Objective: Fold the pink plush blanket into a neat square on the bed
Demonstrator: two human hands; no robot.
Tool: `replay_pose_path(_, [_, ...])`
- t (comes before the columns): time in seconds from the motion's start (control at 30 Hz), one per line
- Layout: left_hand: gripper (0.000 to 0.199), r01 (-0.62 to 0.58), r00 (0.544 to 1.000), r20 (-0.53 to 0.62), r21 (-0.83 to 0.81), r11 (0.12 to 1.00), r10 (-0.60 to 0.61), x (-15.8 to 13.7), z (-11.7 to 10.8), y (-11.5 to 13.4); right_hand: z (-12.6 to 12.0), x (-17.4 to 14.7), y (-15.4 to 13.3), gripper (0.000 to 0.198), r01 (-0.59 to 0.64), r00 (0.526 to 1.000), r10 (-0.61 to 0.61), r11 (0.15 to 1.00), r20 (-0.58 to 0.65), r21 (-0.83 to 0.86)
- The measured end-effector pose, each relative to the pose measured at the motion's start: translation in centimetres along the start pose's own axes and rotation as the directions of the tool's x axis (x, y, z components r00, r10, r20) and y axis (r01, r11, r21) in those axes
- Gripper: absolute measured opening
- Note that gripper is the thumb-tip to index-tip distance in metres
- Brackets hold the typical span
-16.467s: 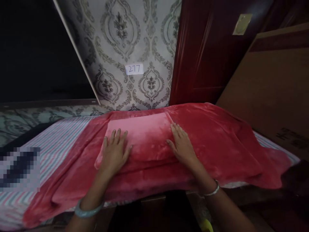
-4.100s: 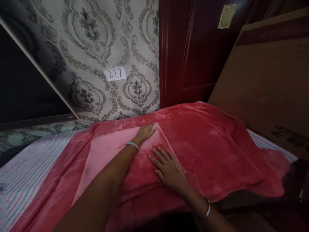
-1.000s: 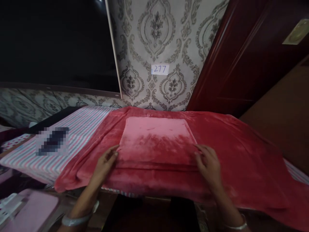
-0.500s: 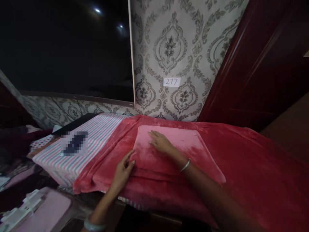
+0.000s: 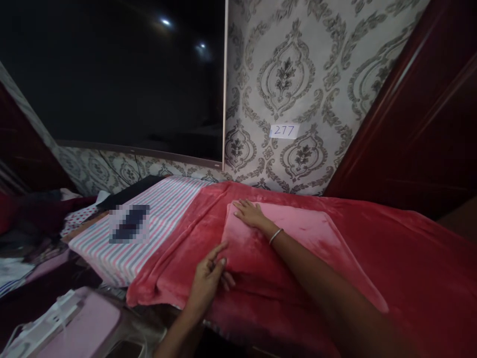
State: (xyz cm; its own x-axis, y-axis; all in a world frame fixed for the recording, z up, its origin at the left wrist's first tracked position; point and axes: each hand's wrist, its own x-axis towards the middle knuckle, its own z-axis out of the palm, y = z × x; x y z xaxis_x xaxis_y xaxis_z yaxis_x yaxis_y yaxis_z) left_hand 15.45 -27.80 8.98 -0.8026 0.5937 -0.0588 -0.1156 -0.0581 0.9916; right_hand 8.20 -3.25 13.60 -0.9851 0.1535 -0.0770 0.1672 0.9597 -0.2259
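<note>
R hand [image 5: 250,214] flat on pink cloth [image 5: 307,227], L hand [image 5: 207,273] nr.

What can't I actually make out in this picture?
In the head view:
- Dark item on the striped cloth: blurred into blocks.
- Black screen: top cut off by the picture's edge.
- Right hand's palm: hidden by its back.
- Left hand: its curled fingers partly hide whether it grips the pink-red plush.

"What do you wear?"
"A slim, pale bangle [image 5: 276,236] rings my right wrist [image 5: 269,228]."
"And the rest?"
"My left hand [image 5: 208,274] and right hand [image 5: 250,214] are bare, and so are both forearms [image 5: 316,276] where they show."
</note>
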Motion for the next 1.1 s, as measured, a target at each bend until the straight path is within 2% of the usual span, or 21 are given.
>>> replay_pose_path(0.13, [0.111, 0.122, 0.992, -0.001, -0.041, 0.992, -0.122, -0.2, -0.5, -1.5, 0.8, 0.1, 0.4, 0.061, -0.003, 1.0, 0.003, 1.0, 0.001, -0.005])
replay_pose_path(0.3, [0.105, 0.127, 0.992, 0.012, -0.04, 0.991, -0.126, -0.2, -1.5, -2.8, 0.6, -0.1, 0.1, 0.06, -0.001, 1.0, 0.001, 1.0, -0.007, -0.004])
replay_pose_path(0.37, [0.095, 0.088, 0.996, -0.031, 0.036, 0.995, -0.087, -0.4, -2.0, -2.5, 0.0, -0.5, -0.1, 0.061, 0.001, 1.0, -0.001, 1.0, -0.007, 0.001])
replay_pose_path(0.43, [0.073, -0.056, 0.984, -0.154, 0.217, 0.975, 0.09, -0.5, -2.5, -1.5, -0.7, -1.5, -0.2, 0.061, -0.001, 1.0, 0.002, 1.0, -0.009, 0.005])
replay_pose_path(0.5, [0.05, -0.24, 0.908, -0.204, 0.464, 0.853, 0.366, -0.5, -2.6, -0.2, -1.1, -3.2, -0.1, 0.061, 0.0, 1.0, 0.0, 1.0, -0.019, -0.001])
replay_pose_path(0.53, [0.043, -0.317, 0.864, -0.157, 0.57, 0.758, 0.479, -0.3, -2.5, 0.4, -1.2, -4.3, 0.0, 0.061, 0.006, 1.0, -0.006, 1.0, -0.027, -0.004])
replay_pose_path(0.6, [0.04, -0.443, 0.807, 0.034, 0.696, 0.566, 0.589, 0.5, -1.6, 1.7, -1.1, -6.9, 0.3, 0.061, 0.023, 0.999, -0.024, 1.0, -0.048, -0.007])
replay_pose_path(0.7, [0.045, -0.563, 0.758, 0.31, 0.755, 0.337, 0.573, 2.4, 0.8, 2.6, -0.4, -11.2, 1.0, 0.06, 0.048, 0.995, -0.049, 0.999, -0.084, -0.011])
replay_pose_path(0.77, [0.05, -0.577, 0.755, 0.407, 0.785, 0.226, 0.514, 3.7, 2.4, 2.4, 0.3, -13.7, 1.7, 0.06, 0.043, 0.994, -0.045, 0.999, -0.098, -0.023])
replay_pose_path(0.9, [0.06, -0.515, 0.801, 0.448, 0.854, 0.075, 0.398, 5.4, 3.8, 0.2, 2.1, -16.5, 2.8, 0.063, -0.012, 0.995, 0.006, 0.998, -0.097, -0.058])
replay_pose_path(1.0, [0.064, -0.483, 0.821, 0.444, 0.875, 0.022, 0.359, 5.6, 3.2, -1.7, 3.7, -17.2, 3.4, 0.061, -0.02, 0.989, 0.008, 0.997, -0.148, -0.08])
replay_pose_path(1.1, [0.065, -0.489, 0.815, 0.461, 0.872, -0.009, 0.352, 5.4, 2.5, -2.7, 4.8, -17.3, 3.6, 0.059, -0.013, 0.976, -0.007, 0.996, -0.218, -0.087])
